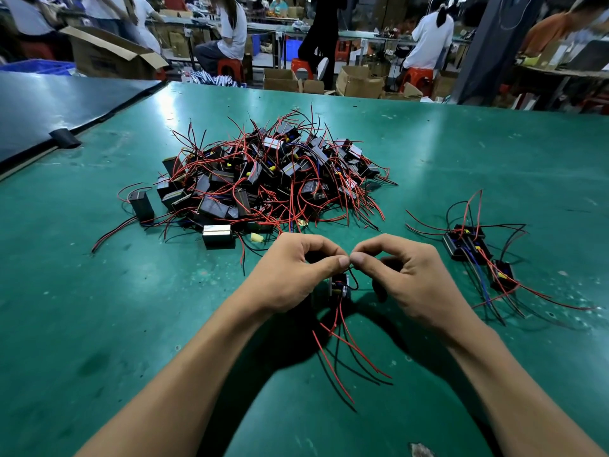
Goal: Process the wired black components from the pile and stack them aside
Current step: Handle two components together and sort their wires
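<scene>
In the head view, the component [339,286] sat between the two hands, just below their meeting fingertips. The left hand [296,268] and right hand [405,275] each pinched its looped black wire [356,279] between thumb and forefinger. It was a small black block (partly hidden) with red and black leads trailing toward the person over the desk [99,324]. The pile [270,179] lay beyond the hands, the stack [471,249] off right.
</scene>
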The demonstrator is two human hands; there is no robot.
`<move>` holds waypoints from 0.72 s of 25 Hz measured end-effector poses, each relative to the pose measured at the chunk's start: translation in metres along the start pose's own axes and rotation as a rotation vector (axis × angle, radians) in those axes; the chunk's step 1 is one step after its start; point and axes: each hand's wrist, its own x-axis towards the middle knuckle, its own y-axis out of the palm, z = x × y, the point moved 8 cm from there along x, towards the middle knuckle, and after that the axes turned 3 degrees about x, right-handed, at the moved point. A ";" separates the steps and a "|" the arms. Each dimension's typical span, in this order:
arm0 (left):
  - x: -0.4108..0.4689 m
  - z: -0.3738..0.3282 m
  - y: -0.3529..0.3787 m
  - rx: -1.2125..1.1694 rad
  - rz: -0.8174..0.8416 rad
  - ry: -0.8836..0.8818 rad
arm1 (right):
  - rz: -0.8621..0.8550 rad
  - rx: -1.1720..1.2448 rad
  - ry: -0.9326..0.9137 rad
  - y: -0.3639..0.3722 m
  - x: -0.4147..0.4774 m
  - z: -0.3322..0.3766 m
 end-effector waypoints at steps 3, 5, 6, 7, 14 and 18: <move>-0.001 -0.006 -0.001 0.038 -0.009 0.037 | 0.015 -0.090 -0.019 0.004 -0.001 0.003; -0.002 -0.010 -0.003 0.105 -0.053 0.086 | 0.007 -0.161 -0.005 0.005 0.000 0.003; -0.002 -0.012 -0.004 0.144 -0.075 0.110 | 0.008 -0.157 0.043 0.005 0.002 -0.002; -0.002 -0.014 -0.004 0.179 -0.089 0.134 | 0.018 -0.115 0.119 0.006 0.003 -0.008; -0.001 -0.010 -0.006 0.180 -0.140 0.133 | 0.016 0.358 0.371 0.009 0.001 -0.026; -0.001 -0.001 -0.005 0.091 -0.100 0.026 | -0.023 -0.015 0.082 -0.003 0.000 -0.007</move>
